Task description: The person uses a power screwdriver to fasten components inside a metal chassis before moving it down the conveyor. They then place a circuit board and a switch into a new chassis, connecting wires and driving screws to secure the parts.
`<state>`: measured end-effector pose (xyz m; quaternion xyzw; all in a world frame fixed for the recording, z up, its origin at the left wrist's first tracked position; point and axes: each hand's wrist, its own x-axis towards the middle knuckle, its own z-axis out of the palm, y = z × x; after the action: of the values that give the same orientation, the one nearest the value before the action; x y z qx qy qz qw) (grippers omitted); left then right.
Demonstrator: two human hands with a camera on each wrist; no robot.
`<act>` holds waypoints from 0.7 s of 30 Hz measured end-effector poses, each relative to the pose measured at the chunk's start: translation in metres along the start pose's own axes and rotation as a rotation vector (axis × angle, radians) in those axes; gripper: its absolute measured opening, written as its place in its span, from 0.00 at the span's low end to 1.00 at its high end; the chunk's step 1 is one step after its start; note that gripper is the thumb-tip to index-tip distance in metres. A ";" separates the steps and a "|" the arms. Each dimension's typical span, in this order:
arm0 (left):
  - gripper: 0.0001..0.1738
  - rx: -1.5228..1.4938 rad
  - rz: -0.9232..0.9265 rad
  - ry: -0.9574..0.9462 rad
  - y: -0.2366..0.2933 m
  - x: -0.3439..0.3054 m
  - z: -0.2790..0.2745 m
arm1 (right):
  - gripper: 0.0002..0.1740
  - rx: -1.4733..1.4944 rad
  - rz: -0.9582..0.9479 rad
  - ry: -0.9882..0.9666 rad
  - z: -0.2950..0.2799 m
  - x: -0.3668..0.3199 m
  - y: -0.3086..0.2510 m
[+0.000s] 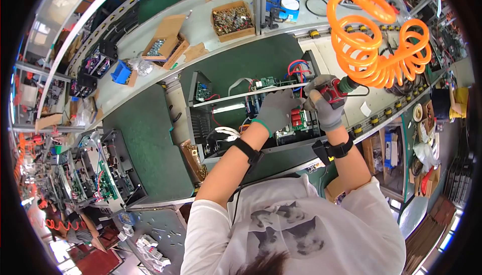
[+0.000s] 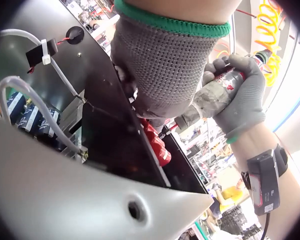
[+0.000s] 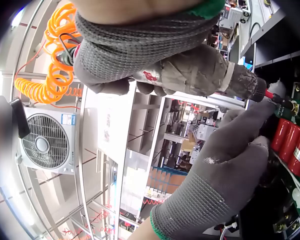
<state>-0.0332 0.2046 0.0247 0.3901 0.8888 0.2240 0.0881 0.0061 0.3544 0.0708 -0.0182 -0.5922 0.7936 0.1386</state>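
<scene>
Both hands wear grey knit gloves. My right hand (image 1: 326,112) grips a red-and-grey power screwdriver (image 3: 190,72), its body wrapped in worn tape. The red bit (image 3: 275,96) points down into an open metal chassis (image 1: 281,147). My left hand (image 1: 278,108) reaches inside the chassis, fingertips right by the bit; I cannot tell whether they pinch anything. Beside those fingers stand several red cylindrical capacitors (image 3: 292,142) on a green circuit board. Blue cylinders (image 2: 29,120) and a pale looped tube (image 2: 37,95) show in another section of the chassis in the left wrist view.
An orange coiled hose (image 1: 361,59) hangs at the right, close to the screwdriver. Behind the chassis are a box of small parts (image 1: 233,20), an open carton (image 1: 163,44) and a blue bin (image 1: 121,72). Another chassis with circuit boards (image 1: 103,174) stands at the left.
</scene>
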 end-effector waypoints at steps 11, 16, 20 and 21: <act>0.24 -0.026 -0.598 0.877 -0.024 -0.163 -0.065 | 0.12 -0.261 -0.006 0.201 -0.011 0.029 -0.069; 0.27 -0.080 -1.059 0.683 -0.058 -0.221 -0.020 | 0.14 -0.851 0.341 0.062 -0.068 0.084 -0.021; 0.29 -0.330 -1.159 0.423 -0.063 -0.214 -0.030 | 0.18 -1.051 0.466 -0.027 -0.074 0.101 0.025; 0.28 -0.237 -1.143 0.385 -0.069 -0.212 -0.030 | 0.18 -1.046 0.496 -0.031 -0.067 0.102 0.028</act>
<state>0.0564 -0.0014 0.0149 -0.2080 0.9263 0.3051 0.0750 -0.0844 0.4343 0.0385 -0.2111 -0.8856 0.4042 -0.0876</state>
